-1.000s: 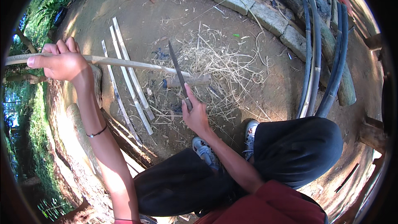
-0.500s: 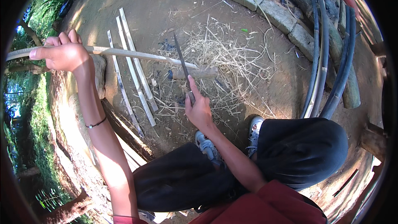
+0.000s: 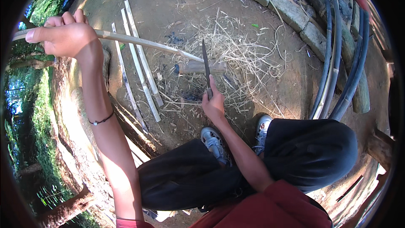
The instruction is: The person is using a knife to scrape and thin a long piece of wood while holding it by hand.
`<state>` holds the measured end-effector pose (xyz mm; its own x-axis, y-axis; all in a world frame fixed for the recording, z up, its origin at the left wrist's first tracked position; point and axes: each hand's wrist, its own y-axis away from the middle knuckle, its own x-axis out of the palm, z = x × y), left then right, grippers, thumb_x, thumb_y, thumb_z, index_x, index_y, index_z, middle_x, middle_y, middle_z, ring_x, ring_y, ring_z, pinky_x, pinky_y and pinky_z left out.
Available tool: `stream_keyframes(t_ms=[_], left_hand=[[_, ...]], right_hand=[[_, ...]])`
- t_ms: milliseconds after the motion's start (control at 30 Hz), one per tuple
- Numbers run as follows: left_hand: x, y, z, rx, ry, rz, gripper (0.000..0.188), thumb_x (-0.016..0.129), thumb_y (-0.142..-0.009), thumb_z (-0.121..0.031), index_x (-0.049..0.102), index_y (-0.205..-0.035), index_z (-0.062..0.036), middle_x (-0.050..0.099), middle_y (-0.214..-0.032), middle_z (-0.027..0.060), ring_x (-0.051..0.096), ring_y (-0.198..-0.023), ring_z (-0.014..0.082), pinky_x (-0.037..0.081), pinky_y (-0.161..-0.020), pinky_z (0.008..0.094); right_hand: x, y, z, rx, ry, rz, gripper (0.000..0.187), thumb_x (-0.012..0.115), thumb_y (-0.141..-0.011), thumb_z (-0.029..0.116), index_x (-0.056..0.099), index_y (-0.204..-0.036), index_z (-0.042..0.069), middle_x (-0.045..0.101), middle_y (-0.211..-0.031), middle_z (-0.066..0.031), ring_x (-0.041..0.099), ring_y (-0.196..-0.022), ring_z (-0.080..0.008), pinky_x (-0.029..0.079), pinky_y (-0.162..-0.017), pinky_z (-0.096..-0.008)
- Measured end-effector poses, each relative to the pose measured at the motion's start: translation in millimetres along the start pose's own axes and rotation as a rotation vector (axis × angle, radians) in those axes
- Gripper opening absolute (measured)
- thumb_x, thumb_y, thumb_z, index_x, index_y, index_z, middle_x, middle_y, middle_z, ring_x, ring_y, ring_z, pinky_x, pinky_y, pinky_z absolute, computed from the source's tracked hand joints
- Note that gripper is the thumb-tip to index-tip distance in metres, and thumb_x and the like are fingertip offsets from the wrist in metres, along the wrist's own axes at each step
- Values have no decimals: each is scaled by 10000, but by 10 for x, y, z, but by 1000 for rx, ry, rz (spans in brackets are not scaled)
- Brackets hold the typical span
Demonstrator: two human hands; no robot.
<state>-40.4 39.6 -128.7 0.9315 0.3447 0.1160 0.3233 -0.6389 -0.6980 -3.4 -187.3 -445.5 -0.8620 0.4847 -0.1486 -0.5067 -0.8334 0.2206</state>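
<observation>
The left hand (image 3: 63, 36) was stretched far out on a straight arm, fingers closed round one long bamboo strip (image 3: 139, 43) — its far end rested on a short log (image 3: 198, 67) just beyond the right hand (image 3: 214, 103). That hand sat low before the knees, fist wrapped on the handle of one knife (image 3: 206, 65), blade pointing away and crossing the log. Between the two grips three split slats (image 3: 139, 69) lay side by side on the dirt — shavings (image 3: 240, 59) were scattered past the blade.
</observation>
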Motion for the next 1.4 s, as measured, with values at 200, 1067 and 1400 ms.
stream_keyframes(t_ms=[200, 1067, 1400], left_hand=[[-103, -33, -17, 53, -46, 38, 608, 91, -1023, -624, 223, -726, -110, 180, -604, 30, 167, -552, 190, 245, -460, 348], [-189, -79, 126, 98, -32, -40, 524, 180, -1069, -522, 238, -735, -123, 266, -650, 6, 224, -561, 148, 292, -478, 360], [-115, -47, 1, -161, 109, 76, 636, 247, -996, -705, 245, -712, -136, 196, -618, -20, 197, -516, 113, 195, -447, 280]], right_hand=[[63, 52, 341, -65, -40, 65, 701, 561, -886, -7, 335, -1544, 84, 597, -615, -143, 590, -495, -253, 483, -535, -377], [145, 113, -139, -19, -43, 6, 649, 571, -898, 16, 387, -1519, 66, 483, -601, -68, 443, -517, -106, 407, -514, -276], [141, 125, -117, 4, -5, 19, 669, 563, -904, 33, 368, -1536, 128, 523, -621, -82, 497, -544, -144, 431, -551, -296]])
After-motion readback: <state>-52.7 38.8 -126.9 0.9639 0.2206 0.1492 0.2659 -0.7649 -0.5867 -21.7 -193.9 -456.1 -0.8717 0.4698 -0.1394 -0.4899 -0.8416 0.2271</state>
